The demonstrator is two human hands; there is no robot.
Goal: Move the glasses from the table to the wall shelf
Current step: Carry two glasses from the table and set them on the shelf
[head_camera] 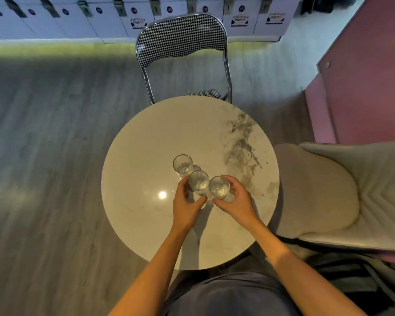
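Note:
Three clear drinking glasses stand close together on a round white marble table. The far glass stands alone, untouched. My left hand curls around the middle glass, fingers on its left side and thumb below it. Around the near right glass my right hand wraps, fingers on its right side and thumb in front. Both glasses still rest on the tabletop. No wall shelf shows in this view.
A folding chair with a houndstooth back stands at the far side of the table. A cream padded chair sits to the right, beside a pink cabinet. White lockers line the far wall. Grey wood floor lies to the left.

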